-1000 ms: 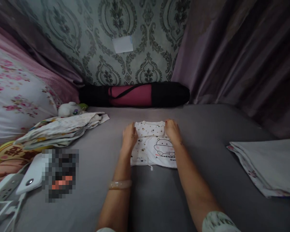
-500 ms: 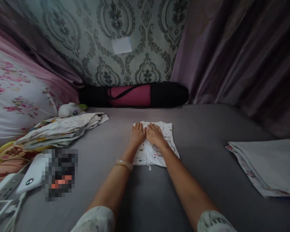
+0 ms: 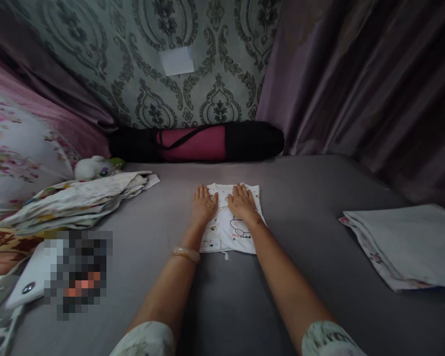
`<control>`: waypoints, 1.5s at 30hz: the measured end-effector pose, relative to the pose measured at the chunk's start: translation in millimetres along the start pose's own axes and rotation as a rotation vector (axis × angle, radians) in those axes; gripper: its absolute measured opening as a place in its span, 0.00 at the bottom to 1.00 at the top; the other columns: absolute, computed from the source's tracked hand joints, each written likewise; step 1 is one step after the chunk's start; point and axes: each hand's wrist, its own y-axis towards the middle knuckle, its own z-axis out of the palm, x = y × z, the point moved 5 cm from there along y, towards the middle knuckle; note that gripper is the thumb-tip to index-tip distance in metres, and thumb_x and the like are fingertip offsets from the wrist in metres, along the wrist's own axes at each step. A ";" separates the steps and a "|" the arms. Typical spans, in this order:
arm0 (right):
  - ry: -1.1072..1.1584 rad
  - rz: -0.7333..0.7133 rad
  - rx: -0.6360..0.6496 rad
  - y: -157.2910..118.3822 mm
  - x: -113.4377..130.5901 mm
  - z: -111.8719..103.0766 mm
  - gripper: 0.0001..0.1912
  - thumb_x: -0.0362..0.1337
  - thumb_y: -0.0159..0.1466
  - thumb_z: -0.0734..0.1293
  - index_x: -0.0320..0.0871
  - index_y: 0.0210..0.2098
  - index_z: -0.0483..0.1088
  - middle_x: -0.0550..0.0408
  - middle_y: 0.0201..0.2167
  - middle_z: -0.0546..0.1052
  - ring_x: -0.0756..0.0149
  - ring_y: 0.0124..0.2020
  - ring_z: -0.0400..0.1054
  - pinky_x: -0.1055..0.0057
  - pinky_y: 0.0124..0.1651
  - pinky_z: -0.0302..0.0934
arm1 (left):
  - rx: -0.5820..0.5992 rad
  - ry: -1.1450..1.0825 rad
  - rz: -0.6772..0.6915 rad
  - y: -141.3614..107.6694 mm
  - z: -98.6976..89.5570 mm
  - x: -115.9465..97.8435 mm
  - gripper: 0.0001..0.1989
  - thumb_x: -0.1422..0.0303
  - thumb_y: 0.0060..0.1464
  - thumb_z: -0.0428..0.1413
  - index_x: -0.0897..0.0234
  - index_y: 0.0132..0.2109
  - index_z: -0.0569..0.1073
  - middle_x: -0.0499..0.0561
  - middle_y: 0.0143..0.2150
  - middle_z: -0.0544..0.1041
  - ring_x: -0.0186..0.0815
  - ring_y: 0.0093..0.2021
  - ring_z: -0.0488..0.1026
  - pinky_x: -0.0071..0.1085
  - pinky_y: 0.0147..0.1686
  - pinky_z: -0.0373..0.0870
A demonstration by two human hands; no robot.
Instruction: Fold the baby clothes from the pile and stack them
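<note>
A small white garment (image 3: 241,241) with a cartoon outline, red and black lettering and tiny prints lies folded flat on the grey bed sheet (image 3: 300,198). A short white tie hangs from its near edge. My left hand (image 3: 204,203) lies flat along the garment's left side, palm down. Flat on its upper right part rests my right hand (image 3: 244,202), fingers stretched out. Neither hand grips the cloth. A pale bangle (image 3: 186,254) circles my left wrist.
At the left lie a pile of patterned cloths (image 3: 81,198), a white plush toy (image 3: 92,168) and a white device (image 3: 35,277) with a cable. A folded white cloth (image 3: 404,242) is at right. Along the wall stretches a black and red bag (image 3: 196,143).
My hands have slid apart over the garment, the left one leftward and the right one slightly right. The camera view has shifted a little.
</note>
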 end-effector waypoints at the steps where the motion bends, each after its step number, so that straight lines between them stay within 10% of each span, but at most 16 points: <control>1: 0.003 -0.002 0.011 0.3 -0.2 0.7 0.32 0.42 0.70 0.48 0.28 0.67 0.50 0.42 0.69 0.50 0.54 0.70 0.37 0.56 0.68 0.32 | 0.008 0.002 -0.012 0.0 0.1 -0.1 0.35 0.54 0.65 0.33 0.80 0.67 0.54 0.65 0.70 0.52 0.49 0.70 0.47 0.42 0.66 0.47; 10: 0.115 -0.111 0.111 8.6 -15.5 -25.1 0.32 0.41 0.68 0.54 0.33 0.68 0.49 0.45 0.70 0.49 0.58 0.70 0.41 0.63 0.68 0.38 | 0.237 -0.024 -0.058 16.1 -10.4 9.5 0.34 0.54 0.64 0.33 0.74 0.68 0.54 0.61 0.70 0.52 0.49 0.70 0.48 0.47 0.65 0.49; 19: 0.020 0.153 -0.102 9.7 -36.6 -15.7 0.34 0.48 0.70 0.48 0.28 0.66 0.52 0.38 0.68 0.53 0.51 0.69 0.42 0.55 0.67 0.36 | 0.023 0.057 0.169 2.4 -9.3 -31.7 0.33 0.55 0.66 0.30 0.71 0.67 0.56 0.60 0.69 0.55 0.49 0.70 0.47 0.47 0.67 0.44; 45: -0.062 -0.028 -0.035 -2.2 -7.2 -4.9 0.26 0.45 0.71 0.47 0.52 0.66 0.55 0.48 0.69 0.51 0.49 0.69 0.39 0.41 0.65 0.31 | 0.088 -0.021 0.181 3.7 -2.2 -22.7 0.29 0.54 0.66 0.34 0.59 0.68 0.57 0.58 0.70 0.54 0.51 0.69 0.49 0.55 0.65 0.43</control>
